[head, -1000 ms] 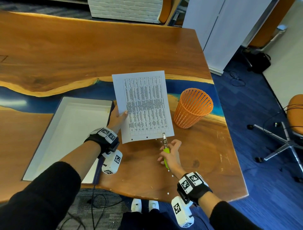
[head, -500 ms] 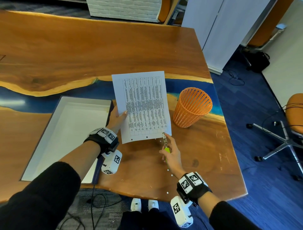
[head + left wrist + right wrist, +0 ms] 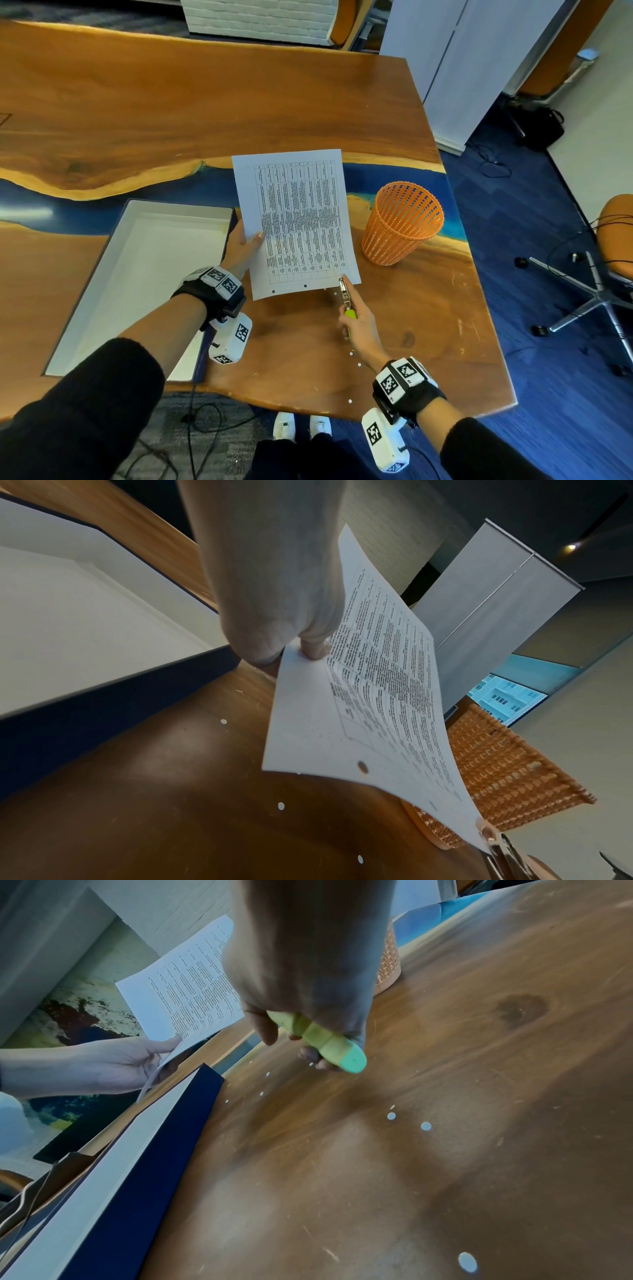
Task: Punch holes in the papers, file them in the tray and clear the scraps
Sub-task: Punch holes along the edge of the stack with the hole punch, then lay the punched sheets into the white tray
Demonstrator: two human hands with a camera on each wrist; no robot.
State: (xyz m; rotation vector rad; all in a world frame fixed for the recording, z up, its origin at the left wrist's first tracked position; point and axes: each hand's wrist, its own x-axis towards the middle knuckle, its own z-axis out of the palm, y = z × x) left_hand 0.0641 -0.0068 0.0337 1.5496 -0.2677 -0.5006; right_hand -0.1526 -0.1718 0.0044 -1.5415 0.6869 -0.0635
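My left hand (image 3: 241,245) pinches the thin white printed sheet (image 3: 298,222) at its side edge, above the wooden table (image 3: 428,308). It's light and floppy, so I'd grip near the punching corner. My right hand (image 3: 359,325) clamps the green-handled metal punch (image 3: 344,296) there.

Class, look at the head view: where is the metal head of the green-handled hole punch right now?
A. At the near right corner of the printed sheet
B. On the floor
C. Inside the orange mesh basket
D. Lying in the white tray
A: the right hand holds the green-handled hole punch with its metal head at the near right corner of the printed white sheet, which the left hand holds.
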